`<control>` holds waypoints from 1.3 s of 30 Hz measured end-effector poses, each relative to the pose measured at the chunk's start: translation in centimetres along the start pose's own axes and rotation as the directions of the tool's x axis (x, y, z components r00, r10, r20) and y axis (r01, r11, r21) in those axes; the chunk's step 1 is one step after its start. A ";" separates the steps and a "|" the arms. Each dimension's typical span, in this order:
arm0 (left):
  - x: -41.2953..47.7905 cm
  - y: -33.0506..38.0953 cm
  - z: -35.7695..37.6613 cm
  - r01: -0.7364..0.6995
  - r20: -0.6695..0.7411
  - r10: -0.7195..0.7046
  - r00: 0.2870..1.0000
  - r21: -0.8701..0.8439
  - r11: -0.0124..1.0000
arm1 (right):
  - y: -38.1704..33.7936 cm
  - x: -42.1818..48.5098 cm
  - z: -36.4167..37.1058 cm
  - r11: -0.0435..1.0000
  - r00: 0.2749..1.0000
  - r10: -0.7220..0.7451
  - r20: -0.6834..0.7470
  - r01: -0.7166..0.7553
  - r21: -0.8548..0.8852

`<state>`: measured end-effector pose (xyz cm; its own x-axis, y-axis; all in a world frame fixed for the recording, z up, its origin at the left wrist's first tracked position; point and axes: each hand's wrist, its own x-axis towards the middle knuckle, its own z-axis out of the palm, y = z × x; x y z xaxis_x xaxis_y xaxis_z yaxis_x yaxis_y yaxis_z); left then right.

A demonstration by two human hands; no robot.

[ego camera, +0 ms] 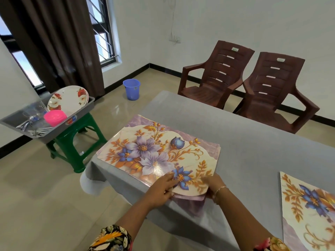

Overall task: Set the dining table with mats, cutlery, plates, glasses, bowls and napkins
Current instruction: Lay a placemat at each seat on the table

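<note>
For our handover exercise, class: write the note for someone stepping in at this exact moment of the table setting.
Left hand and right hand both pinch the near edge of the top mat of several piled at the table corner. One laid mat lies to the right. Plates, pink bowl, glasses, cutlery wait in the tray on the green stool. Left: remaining mats, then everything else; no napkins in view.

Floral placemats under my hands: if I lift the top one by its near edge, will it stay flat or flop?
Probably floppy: the near corner of the floral placemats droops over the table edge by the right hand. Likely slick, given the glossy glare, so the top sheet may slide. They look thin and light; the left hand should lift one easily.
</note>
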<state>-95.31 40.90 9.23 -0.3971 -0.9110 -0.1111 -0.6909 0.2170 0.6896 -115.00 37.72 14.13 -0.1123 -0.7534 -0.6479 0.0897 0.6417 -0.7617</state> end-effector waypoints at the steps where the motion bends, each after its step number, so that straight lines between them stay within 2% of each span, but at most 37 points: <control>1: -0.1 0.0 0.2 -0.011 -0.024 0.011 1.000 0.003 1.000 | 0.3 0.1 -0.3 1.000 1.000 0.003 0.021 -0.003 0.000; 4: -0.7 1.1 0.5 0.057 -0.191 -0.062 0.980 -0.036 0.998 | 0.7 0.7 -1.5 0.991 0.994 -0.086 0.068 0.078 0.113; 6: -1.2 1.2 0.2 0.148 -0.387 -0.182 0.904 -0.114 0.982 | 0.4 0.9 -2.1 0.972 0.976 -0.194 0.102 0.177 0.157; 8: -2.0 0.5 -0.6 0.253 -0.567 -0.275 0.776 -0.119 0.960 | 0.1 1.2 -2.5 0.953 0.949 -0.285 0.137 0.265 0.146; 10: -2.7 -0.3 -2.1 0.361 -0.679 -0.402 0.614 -0.212 0.908 | -0.6 1.4 -2.3 0.935 0.919 -0.337 0.206 0.301 0.186; 11: -3.1 -0.7 -3.1 0.367 -0.702 -0.469 0.536 -0.306 0.878 | -0.9 1.5 -2.0 0.932 0.907 -0.341 0.248 0.293 0.213; 13: -3.8 -1.3 -5.2 0.239 -0.692 -0.576 0.434 -0.528 0.815 | -1.7 1.4 -0.7 0.941 0.889 -0.306 0.341 0.229 0.249; 15: -4.5 -2.0 -7.4 0.040 -0.630 -0.657 0.414 -0.709 0.705 | -2.4 1.4 0.8 0.948 0.864 -0.272 0.425 0.165 0.271; 17: -5.7 -2.6 -9.5 -0.150 -0.580 -0.706 0.406 -0.805 0.575 | -3.1 0.7 3.2 0.956 0.835 -0.251 0.490 0.132 0.264; 22: -10.3 -4.1 -15.1 -0.392 -0.565 -0.773 0.288 -0.806 0.444 | -4.1 0.3 10.4 0.981 0.737 -0.174 0.653 0.074 0.178; 24: -12.2 -6.0 -17.2 -0.420 -0.535 -0.805 0.254 -0.811 0.407 | -4.0 0.9 13.8 0.990 0.713 -0.126 0.690 0.046 0.134; 27: -15.3 -9.3 -20.0 -0.440 -0.514 -0.837 0.188 -0.806 0.396 | -3.4 1.9 20.0 0.994 0.708 -0.111 0.698 0.064 0.093; 29: -17.1 -11.9 -22.4 -0.453 -0.509 -0.844 0.169 -0.801 0.392 | -2.9 2.3 24.7 0.992 0.687 -0.125 0.716 0.091 0.085; 35: -20.4 -20.0 -29.9 -0.411 -0.505 -0.846 0.173 -0.818 0.404 | -3.3 3.7 36.7 0.983 0.686 -0.162 0.709 0.178 0.053; 37: -20.4 -22.0 -32.1 -0.395 -0.506 -0.839 0.199 -0.825 0.404 | -4.0 4.0 39.4 0.977 0.705 -0.179 0.687 0.212 0.036; 39: -19.7 -24.0 -34.1 -0.369 -0.494 -0.832 0.254 -0.844 0.389 | -4.8 4.4 41.2 0.969 0.737 -0.194 0.647 0.247 0.010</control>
<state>-50.28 41.67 19.28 0.7723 -0.5846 -0.2485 0.3881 0.1246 0.9131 -75.15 25.36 14.74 0.5399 -0.7731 -0.3328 0.0688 0.4346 -0.8980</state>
